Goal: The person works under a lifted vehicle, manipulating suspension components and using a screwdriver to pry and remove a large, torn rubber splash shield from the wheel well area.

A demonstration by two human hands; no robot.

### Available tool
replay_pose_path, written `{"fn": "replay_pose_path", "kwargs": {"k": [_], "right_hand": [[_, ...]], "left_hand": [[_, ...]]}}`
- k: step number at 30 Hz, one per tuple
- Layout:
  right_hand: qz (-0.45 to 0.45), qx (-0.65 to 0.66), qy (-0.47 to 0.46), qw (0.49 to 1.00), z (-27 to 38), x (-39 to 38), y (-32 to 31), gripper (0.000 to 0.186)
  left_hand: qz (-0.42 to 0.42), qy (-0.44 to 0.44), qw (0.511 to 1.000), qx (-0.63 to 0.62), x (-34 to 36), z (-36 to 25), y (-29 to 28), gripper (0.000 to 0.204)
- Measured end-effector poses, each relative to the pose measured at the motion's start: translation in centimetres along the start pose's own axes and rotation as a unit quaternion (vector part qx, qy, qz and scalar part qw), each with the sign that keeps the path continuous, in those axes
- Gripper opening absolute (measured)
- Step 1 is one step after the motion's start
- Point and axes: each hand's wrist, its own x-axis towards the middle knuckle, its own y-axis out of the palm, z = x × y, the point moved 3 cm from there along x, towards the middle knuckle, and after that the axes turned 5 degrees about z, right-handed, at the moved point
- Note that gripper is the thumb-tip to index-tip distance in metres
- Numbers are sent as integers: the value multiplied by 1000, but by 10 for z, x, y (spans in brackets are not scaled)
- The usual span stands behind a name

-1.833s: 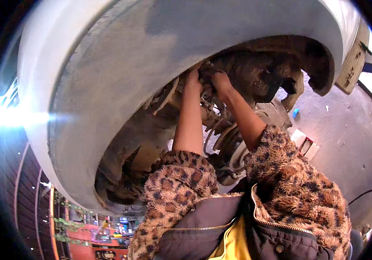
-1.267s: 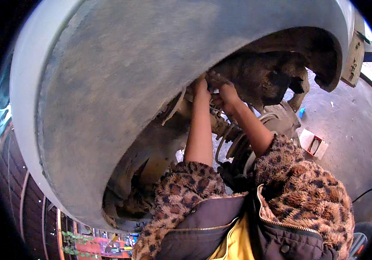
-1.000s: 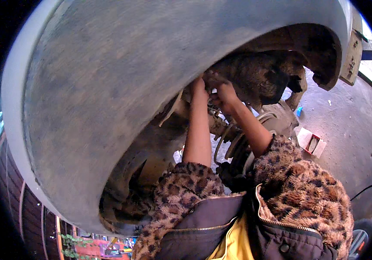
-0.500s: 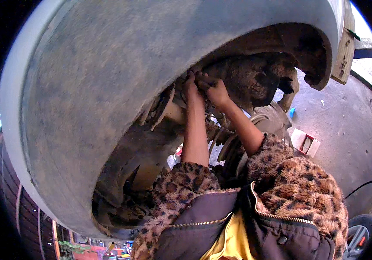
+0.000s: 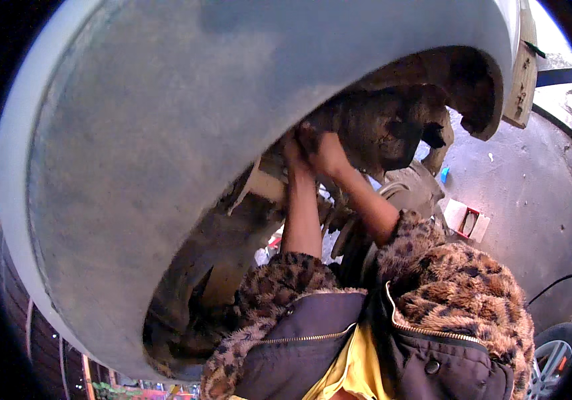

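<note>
The broad, curved, matt-grey fender panel [image 5: 146, 153] looks mottled; under its edge the bare left hand [image 5: 293, 152] and right hand [image 5: 327, 155] crowd together, fingers shadowed, grip impossible to tell, beside a rough, lumpy, dirt-brown wheel-well part [image 5: 374, 125], darkly blotched

grey floor [image 5: 533, 207] (smooth, partly shiny)

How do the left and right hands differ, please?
The left hand tops a nearly vertical forearm; the right hand tops one slanting up-left. The left hand looks less distinct; the right hand shows its back more clearly. Both are bare, close together at the wheel arch.
</note>
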Motion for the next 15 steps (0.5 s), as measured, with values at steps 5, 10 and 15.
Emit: {"fn": "replay_pose_path", "kwargs": {"k": [5, 10, 15], "right_hand": [[46, 89, 3, 995, -10, 4, 5, 34], [26, 255, 70, 964, -5, -5, 21, 33], [-82, 301, 14, 950, -27, -1, 45, 30]], "left_hand": [[-63, -24, 997, 35, -7, -31, 17, 30], [-98, -23, 992, 77, -14, -34, 12, 31], [-92, -38, 988, 117, -18, -39, 20, 32]]}}
